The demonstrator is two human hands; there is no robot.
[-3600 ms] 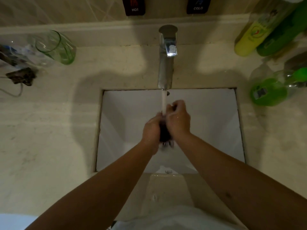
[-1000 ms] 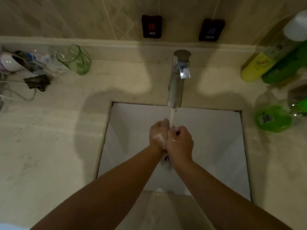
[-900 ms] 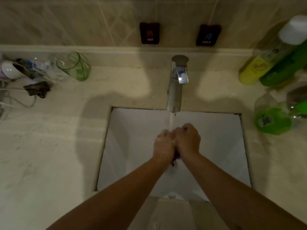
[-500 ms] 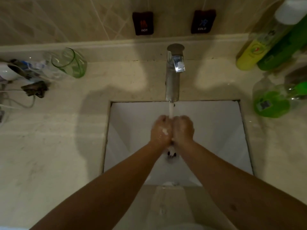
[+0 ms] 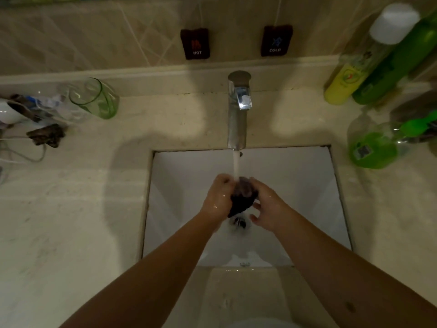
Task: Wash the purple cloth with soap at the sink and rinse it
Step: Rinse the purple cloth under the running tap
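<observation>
Over the white sink (image 5: 295, 185), under running water (image 5: 236, 165), the bunched purple cloth (image 5: 242, 197) is gripped by the left hand (image 5: 218, 197) and cupped by the right hand's (image 5: 267, 205) curled fingers.

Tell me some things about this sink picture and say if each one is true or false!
1. Water runs from the tap onto the cloth. True.
2. The cloth lies on the counter. False: both hands hold it over the sink, left hand gripping it, right hand cupped round it.
3. A green glass is left of the tap. True.
4. The HOT sign is right of the COLD sign. False: it is on the left.
5. The bottles stand left of the sink. False: they are on the right.
</observation>
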